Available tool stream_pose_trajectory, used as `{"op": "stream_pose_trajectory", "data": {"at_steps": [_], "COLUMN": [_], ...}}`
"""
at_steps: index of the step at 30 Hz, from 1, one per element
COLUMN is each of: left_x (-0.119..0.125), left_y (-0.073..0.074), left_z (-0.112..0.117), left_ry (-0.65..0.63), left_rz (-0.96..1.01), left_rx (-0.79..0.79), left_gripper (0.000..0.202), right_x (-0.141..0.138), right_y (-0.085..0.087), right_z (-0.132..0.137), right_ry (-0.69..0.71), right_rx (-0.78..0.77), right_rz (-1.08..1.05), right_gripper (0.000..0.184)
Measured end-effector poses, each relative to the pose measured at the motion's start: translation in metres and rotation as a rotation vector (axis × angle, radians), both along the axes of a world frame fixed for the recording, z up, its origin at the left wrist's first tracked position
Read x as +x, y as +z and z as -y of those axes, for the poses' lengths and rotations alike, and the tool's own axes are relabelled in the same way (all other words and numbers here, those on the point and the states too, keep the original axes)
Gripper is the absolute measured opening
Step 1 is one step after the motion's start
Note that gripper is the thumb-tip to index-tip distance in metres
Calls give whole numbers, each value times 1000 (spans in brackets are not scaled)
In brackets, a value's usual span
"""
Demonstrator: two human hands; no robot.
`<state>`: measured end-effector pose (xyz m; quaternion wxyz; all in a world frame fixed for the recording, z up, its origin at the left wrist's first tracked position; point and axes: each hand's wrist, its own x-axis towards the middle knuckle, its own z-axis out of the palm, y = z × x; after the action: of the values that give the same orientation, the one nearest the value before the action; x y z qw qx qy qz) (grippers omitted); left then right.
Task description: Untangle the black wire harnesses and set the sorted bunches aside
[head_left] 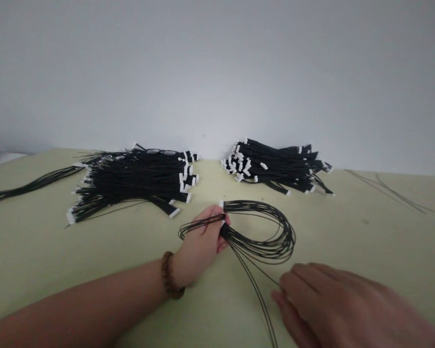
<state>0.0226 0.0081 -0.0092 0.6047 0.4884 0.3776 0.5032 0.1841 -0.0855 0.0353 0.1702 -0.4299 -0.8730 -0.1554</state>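
Note:
My left hand (202, 241), with a brown bead bracelet at the wrist, is closed in a pinch on a looped bundle of thin black wires (275, 232) that curls to the right on the pale table (39, 241). Loose wire ends trail from the pinch toward me. My right hand (333, 304) lies low at the front right, fingers together and curled over those trailing wire ends; I cannot see whether it grips them.
Two stacks of black wire harnesses with white connectors lie at the back: a large stack (130, 181) at the left and a smaller stack (275, 166) at the right. Long loose wires (29, 186) run off the left edge. A white wall stands behind.

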Motion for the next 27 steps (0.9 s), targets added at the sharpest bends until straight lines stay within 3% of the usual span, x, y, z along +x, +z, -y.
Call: {"op": "stream_pose_trajectory", "data": {"at_steps": [2,5,11,16,19,25,27], "left_x": [1,1,0,-2,-2,-1,-1], "left_y": [1,3,-1,-1,2,8,7], "left_z": [2,4,3,3,4,8,8], "left_ry": [-15,-29,20,7,13,-21,-12], "left_rz": [13,24,8,30,19,37,33], "left_rx": [-9,-4,12,48,52,4,-20], "left_gripper": [18,16,21,20,18,16,16], "right_x": [9,5,-29,-53,-61,-55,-51], "right_y": [-4,-11,-24,-33,-36,-25,-18], "right_z": [-2,-3,-1,-2,-4,-3,-4], "right_ry": [-100,-68,45,44,51,72,38], "right_rx": [55,-124,-330,-522,-509,-342,-239], "right_rz": [68,11,-152,-139,-151,-228,-242], "right_gripper": [25,16,51,52,45,6,12]}}
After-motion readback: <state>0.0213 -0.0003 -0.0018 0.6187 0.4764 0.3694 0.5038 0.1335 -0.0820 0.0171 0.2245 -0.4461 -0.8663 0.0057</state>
